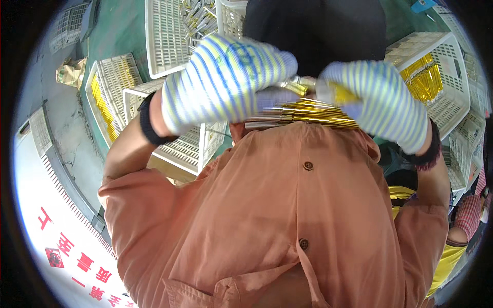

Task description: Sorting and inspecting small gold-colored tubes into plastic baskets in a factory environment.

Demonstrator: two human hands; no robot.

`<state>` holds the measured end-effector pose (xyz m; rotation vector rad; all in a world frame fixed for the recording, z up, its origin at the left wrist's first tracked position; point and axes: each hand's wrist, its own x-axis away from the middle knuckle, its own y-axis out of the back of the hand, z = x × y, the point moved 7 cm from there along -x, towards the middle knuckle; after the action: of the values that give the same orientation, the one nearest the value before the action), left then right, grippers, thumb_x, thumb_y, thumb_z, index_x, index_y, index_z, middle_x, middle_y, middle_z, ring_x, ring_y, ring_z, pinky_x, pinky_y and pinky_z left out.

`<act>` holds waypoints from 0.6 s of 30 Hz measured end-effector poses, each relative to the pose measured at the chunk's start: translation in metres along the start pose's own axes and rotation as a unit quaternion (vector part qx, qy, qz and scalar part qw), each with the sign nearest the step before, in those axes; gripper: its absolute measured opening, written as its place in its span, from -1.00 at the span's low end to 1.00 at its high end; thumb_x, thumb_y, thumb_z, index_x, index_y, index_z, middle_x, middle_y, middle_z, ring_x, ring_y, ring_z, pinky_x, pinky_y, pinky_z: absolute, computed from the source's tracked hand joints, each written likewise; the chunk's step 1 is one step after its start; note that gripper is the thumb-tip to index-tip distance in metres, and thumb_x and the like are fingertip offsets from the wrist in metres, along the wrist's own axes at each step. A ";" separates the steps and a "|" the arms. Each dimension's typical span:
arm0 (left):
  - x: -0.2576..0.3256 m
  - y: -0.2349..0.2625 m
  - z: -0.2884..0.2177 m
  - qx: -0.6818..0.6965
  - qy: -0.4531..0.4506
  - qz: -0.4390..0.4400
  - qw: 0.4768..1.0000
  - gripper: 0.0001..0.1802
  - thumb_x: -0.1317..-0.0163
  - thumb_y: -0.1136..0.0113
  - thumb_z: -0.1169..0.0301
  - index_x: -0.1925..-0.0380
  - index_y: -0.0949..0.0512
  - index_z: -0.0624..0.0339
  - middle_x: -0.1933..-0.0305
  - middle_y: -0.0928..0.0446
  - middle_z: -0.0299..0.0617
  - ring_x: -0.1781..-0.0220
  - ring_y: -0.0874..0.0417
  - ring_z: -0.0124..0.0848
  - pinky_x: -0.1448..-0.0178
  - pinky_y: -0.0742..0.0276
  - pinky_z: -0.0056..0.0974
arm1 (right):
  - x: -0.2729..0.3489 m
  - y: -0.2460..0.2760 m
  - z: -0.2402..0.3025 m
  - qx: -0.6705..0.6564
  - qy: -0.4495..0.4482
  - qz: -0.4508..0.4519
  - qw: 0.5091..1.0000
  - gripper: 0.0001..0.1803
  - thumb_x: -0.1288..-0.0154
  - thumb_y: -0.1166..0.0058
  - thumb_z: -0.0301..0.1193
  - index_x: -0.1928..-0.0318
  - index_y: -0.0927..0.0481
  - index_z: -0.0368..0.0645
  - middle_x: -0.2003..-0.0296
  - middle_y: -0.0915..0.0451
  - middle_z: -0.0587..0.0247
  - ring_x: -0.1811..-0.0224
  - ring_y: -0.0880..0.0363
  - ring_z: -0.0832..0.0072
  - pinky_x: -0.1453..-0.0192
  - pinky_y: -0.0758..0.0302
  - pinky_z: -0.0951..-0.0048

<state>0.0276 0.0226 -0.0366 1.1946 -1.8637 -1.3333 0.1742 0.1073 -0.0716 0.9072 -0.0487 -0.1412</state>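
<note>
1. We see a bundle of gold tubes (313, 114), thin and shiny, lying roughly level between our two gloved hands, held up in front of our chest, just above the orange shirt (287, 215).
2. Our left hand (221, 82), in a white glove with blue and yellow stripes, is curled around the left ends of the tubes; its fingers (272, 64) are closed over them, and a few silvery tube ends stick out below the palm.
3. Our right hand (380, 102), in the same kind of striped glove, is wrapped around the right end of the bundle, fingers folded tight on it, with one short gold piece showing near the thumb.
4. Both wrists wear dark cuffs; our bare forearms rise from the shirt sleeves on either side.
5. Behind the left hand stands a white slotted plastic basket (177, 149), and further left another basket (110, 82) holding a row of yellow-gold tubes along one wall.
6. Above that, a large white basket (164, 36) carries scattered gold and silver pieces at its upper right corner.
7. To the right of the right hand, a white basket (447, 56) holds a heap of gold tubes (423, 77).
8. The baskets rest on a green floor (115, 31).
9. At the lower right edge, another person's checked sleeve (470, 213) shows, well apart from our hands.
</note>
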 end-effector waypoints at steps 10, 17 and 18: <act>0.057 -0.009 0.090 -0.077 0.148 -0.039 0.985 -0.74 -0.37 -0.36 0.25 0.03 -0.76 0.10 0.00 -0.74 -0.08 -0.03 -0.74 -0.04 -0.16 -0.61 -0.07 | 0.046 -0.005 -0.050 -0.097 -0.168 -0.116 0.974 -0.68 -0.36 -0.33 -0.37 -0.08 -0.67 -0.14 0.18 -0.73 0.03 0.14 -0.75 0.07 0.00 -0.65 0.23; 0.027 -0.081 0.006 0.061 0.103 0.143 0.983 -0.61 -0.29 -0.36 0.12 0.04 -0.67 0.16 0.25 -0.59 -0.09 0.17 -0.67 -0.04 0.06 -0.57 0.02 | 0.013 -0.063 -0.019 -0.041 -0.178 0.136 0.974 -0.74 -0.44 -0.20 -0.34 -0.05 -0.68 -0.14 0.13 -0.73 -0.09 0.07 -0.72 -0.07 -0.02 -0.64 0.05; 0.026 -0.081 0.004 0.059 0.107 0.150 0.981 -0.57 -0.30 -0.36 0.11 -0.02 -0.66 0.17 0.23 -0.60 -0.09 0.15 -0.66 -0.03 0.06 -0.56 0.01 | 0.013 -0.070 -0.020 -0.043 -0.179 0.164 0.969 -0.73 -0.44 -0.20 -0.31 -0.05 -0.70 -0.12 0.17 -0.75 -0.10 0.10 -0.75 -0.06 0.01 -0.66 0.04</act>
<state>0.0402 -0.0077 -0.1155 1.0178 -1.8970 -0.9060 0.1821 0.0785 -0.1390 0.7666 -0.5224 0.0036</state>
